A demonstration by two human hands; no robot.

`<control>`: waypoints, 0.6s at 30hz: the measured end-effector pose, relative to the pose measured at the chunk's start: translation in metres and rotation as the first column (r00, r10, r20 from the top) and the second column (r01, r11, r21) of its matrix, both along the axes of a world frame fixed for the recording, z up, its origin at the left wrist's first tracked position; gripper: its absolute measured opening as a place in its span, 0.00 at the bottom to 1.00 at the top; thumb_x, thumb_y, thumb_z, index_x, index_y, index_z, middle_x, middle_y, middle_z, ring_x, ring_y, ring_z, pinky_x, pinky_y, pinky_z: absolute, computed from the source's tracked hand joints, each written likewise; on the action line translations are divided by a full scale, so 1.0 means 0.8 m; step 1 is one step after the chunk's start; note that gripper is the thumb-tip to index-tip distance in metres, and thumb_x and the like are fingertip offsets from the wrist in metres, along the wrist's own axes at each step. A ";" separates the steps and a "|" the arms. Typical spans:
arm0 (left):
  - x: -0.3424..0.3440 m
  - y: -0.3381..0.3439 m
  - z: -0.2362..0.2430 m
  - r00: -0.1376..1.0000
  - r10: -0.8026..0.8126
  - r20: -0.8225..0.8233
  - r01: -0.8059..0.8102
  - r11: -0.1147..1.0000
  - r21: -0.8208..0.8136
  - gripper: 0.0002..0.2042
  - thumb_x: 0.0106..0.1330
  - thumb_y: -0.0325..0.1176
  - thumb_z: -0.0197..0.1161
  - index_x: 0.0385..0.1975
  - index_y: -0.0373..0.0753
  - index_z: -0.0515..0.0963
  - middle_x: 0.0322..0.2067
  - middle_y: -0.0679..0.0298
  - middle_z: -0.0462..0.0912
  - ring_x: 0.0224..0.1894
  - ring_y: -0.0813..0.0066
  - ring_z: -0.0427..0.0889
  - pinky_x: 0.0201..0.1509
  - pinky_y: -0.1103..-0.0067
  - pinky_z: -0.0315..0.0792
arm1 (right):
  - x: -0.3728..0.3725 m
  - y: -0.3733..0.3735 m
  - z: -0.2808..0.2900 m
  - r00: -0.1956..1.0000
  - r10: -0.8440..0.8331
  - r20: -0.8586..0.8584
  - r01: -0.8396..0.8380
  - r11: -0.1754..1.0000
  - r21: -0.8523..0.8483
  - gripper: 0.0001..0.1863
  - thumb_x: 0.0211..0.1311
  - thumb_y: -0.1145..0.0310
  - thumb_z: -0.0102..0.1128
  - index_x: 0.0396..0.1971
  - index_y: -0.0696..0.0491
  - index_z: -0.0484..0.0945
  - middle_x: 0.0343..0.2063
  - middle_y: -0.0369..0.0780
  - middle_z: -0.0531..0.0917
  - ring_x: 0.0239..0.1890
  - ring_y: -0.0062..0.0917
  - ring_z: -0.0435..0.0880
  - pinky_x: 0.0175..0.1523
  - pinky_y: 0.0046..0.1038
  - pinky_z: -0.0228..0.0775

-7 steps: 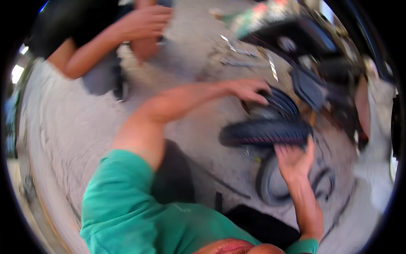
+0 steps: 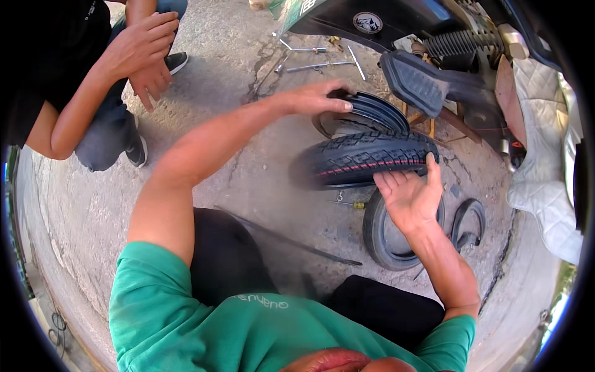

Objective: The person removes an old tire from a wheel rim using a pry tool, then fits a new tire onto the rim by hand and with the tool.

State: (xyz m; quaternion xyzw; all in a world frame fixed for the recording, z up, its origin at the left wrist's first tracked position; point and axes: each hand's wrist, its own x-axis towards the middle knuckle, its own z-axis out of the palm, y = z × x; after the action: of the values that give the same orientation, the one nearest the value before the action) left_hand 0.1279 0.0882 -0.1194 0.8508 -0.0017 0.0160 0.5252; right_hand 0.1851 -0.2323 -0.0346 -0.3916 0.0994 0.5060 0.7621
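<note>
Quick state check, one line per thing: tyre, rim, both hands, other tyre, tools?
Treaded tyre: raised, on edge.
Wheel rim: behind the tyre, partly hidden.
Left hand: on the rim's top.
Right hand: open, palm against the tyre.
Second tyre: on the ground.
Wrenches: lying on the ground.

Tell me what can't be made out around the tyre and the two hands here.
- Head view: the near side of the black ribbed rubber tyre is motion-blurred.
- Left hand: its fingertips hide the grip on the black wheel rim.
- Right hand: covers part of the second black tyre lying on the concrete.
- Thin metal wrenches: too small to tell sizes.
</note>
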 end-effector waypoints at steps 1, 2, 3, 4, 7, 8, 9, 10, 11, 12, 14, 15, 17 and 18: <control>-0.018 0.011 0.018 0.997 0.007 -0.073 -0.012 0.997 -0.077 0.34 0.72 0.54 0.59 0.68 0.35 0.67 0.63 0.53 0.73 0.66 0.62 0.72 0.72 0.66 0.64 | -0.002 0.009 0.004 1.000 0.007 0.008 -0.007 1.000 0.020 0.53 0.66 0.36 0.56 0.71 0.69 0.51 0.69 0.54 0.62 0.75 0.45 0.59 0.79 0.47 0.48; -0.017 0.010 0.024 0.987 0.002 -0.161 -0.026 0.988 -0.152 0.37 0.71 0.55 0.59 0.72 0.35 0.64 0.68 0.53 0.70 0.69 0.62 0.69 0.75 0.65 0.61 | -0.013 0.018 0.008 1.000 -0.009 0.024 0.008 1.000 0.023 0.54 0.66 0.36 0.56 0.71 0.70 0.51 0.70 0.54 0.62 0.75 0.45 0.58 0.79 0.47 0.48; -0.027 0.017 0.027 0.989 -0.009 -0.146 -0.016 0.985 -0.170 0.37 0.72 0.56 0.58 0.72 0.35 0.64 0.68 0.52 0.69 0.70 0.62 0.68 0.75 0.65 0.61 | -0.025 0.031 0.014 0.999 -0.044 0.028 0.043 0.999 0.016 0.54 0.66 0.37 0.57 0.70 0.71 0.50 0.70 0.55 0.61 0.75 0.46 0.58 0.80 0.47 0.48; -0.029 0.017 0.029 0.990 -0.012 -0.138 -0.013 0.983 -0.183 0.37 0.72 0.57 0.57 0.73 0.35 0.64 0.69 0.52 0.69 0.71 0.63 0.67 0.75 0.65 0.60 | -0.025 0.036 0.013 0.998 -0.057 0.035 0.056 0.998 0.026 0.54 0.66 0.37 0.57 0.70 0.71 0.49 0.70 0.56 0.60 0.76 0.47 0.57 0.80 0.48 0.48; -0.035 0.018 0.038 0.973 0.000 -0.229 -0.050 0.976 -0.211 0.38 0.72 0.58 0.56 0.73 0.36 0.64 0.70 0.51 0.69 0.72 0.61 0.67 0.76 0.64 0.59 | -0.020 0.055 0.006 0.994 -0.112 0.015 0.111 0.993 0.051 0.56 0.66 0.40 0.59 0.71 0.72 0.45 0.73 0.59 0.54 0.78 0.49 0.51 0.81 0.49 0.45; -0.037 0.022 0.040 0.976 -0.022 -0.218 -0.022 0.980 -0.198 0.39 0.72 0.60 0.56 0.73 0.36 0.64 0.70 0.51 0.69 0.72 0.61 0.67 0.76 0.64 0.59 | -0.020 0.062 0.003 0.993 -0.113 0.023 0.111 0.991 0.068 0.56 0.66 0.40 0.60 0.72 0.72 0.44 0.73 0.59 0.53 0.78 0.49 0.50 0.81 0.49 0.45; -0.038 0.028 0.041 0.977 -0.044 -0.207 0.005 0.983 -0.185 0.40 0.71 0.61 0.56 0.74 0.36 0.63 0.70 0.51 0.68 0.72 0.61 0.67 0.76 0.64 0.59 | -0.020 0.069 0.000 0.993 -0.114 0.031 0.111 0.990 0.085 0.56 0.66 0.41 0.60 0.72 0.72 0.43 0.73 0.59 0.52 0.78 0.49 0.50 0.82 0.49 0.45; -0.036 0.031 0.043 0.978 -0.071 -0.194 0.037 0.984 -0.173 0.41 0.71 0.62 0.56 0.74 0.37 0.63 0.70 0.50 0.68 0.72 0.61 0.67 0.76 0.63 0.58 | -0.018 0.074 -0.003 0.992 -0.119 0.042 0.115 0.988 0.101 0.57 0.66 0.41 0.60 0.72 0.72 0.43 0.74 0.59 0.52 0.79 0.49 0.49 0.82 0.49 0.45; -0.035 0.034 0.045 0.978 -0.091 -0.188 0.057 0.982 -0.178 0.43 0.68 0.63 0.59 0.74 0.36 0.63 0.69 0.50 0.69 0.71 0.60 0.67 0.76 0.64 0.59 | -0.016 0.080 -0.007 0.990 -0.130 0.045 0.124 0.985 0.118 0.56 0.66 0.42 0.60 0.72 0.72 0.43 0.73 0.59 0.52 0.78 0.49 0.50 0.82 0.49 0.45; -0.035 0.036 0.048 0.977 -0.111 -0.183 0.077 0.980 -0.184 0.44 0.66 0.64 0.62 0.73 0.36 0.64 0.69 0.50 0.70 0.71 0.60 0.68 0.76 0.64 0.60 | -0.012 0.084 -0.011 0.990 -0.125 0.062 0.115 0.984 0.138 0.56 0.66 0.42 0.61 0.72 0.72 0.43 0.73 0.58 0.52 0.78 0.49 0.50 0.82 0.49 0.45; -0.030 0.032 0.054 0.970 -0.160 -0.180 0.131 0.978 -0.162 0.48 0.60 0.63 0.68 0.73 0.35 0.64 0.68 0.50 0.71 0.70 0.60 0.69 0.75 0.65 0.61 | -0.003 0.090 -0.018 0.989 -0.115 0.093 0.098 0.979 0.177 0.56 0.65 0.43 0.61 0.72 0.71 0.43 0.74 0.58 0.52 0.78 0.49 0.51 0.82 0.49 0.45; -0.027 0.029 0.058 0.965 -0.188 -0.182 0.165 0.977 -0.133 0.49 0.57 0.62 0.72 0.72 0.34 0.64 0.67 0.50 0.71 0.69 0.59 0.70 0.74 0.66 0.62 | 0.002 0.094 -0.017 0.988 -0.128 0.091 0.111 0.978 0.174 0.55 0.66 0.43 0.62 0.72 0.72 0.44 0.73 0.59 0.53 0.77 0.49 0.52 0.82 0.48 0.45; -0.026 0.013 0.071 0.966 -0.194 -0.172 0.194 0.981 -0.018 0.50 0.48 0.53 0.81 0.70 0.31 0.66 0.64 0.49 0.74 0.66 0.58 0.74 0.71 0.68 0.67 | 0.001 0.097 -0.017 0.982 -0.150 0.112 0.135 0.983 0.127 0.56 0.66 0.43 0.61 0.71 0.74 0.45 0.72 0.59 0.54 0.78 0.49 0.51 0.82 0.47 0.45; -0.025 0.012 0.071 0.970 -0.164 -0.180 0.167 0.986 0.004 0.49 0.48 0.51 0.80 0.69 0.31 0.66 0.63 0.49 0.75 0.65 0.59 0.74 0.70 0.68 0.68 | 0.003 0.098 -0.018 0.979 -0.160 0.124 0.148 0.984 0.102 0.56 0.66 0.42 0.61 0.70 0.75 0.45 0.72 0.60 0.55 0.78 0.49 0.51 0.82 0.47 0.45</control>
State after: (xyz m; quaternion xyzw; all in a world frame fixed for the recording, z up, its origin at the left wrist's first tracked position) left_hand 0.1083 0.0980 -0.0623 0.8508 -0.0254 -0.1045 0.5143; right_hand 0.1872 -0.1538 -0.0492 -0.3796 0.0555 0.4226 0.8211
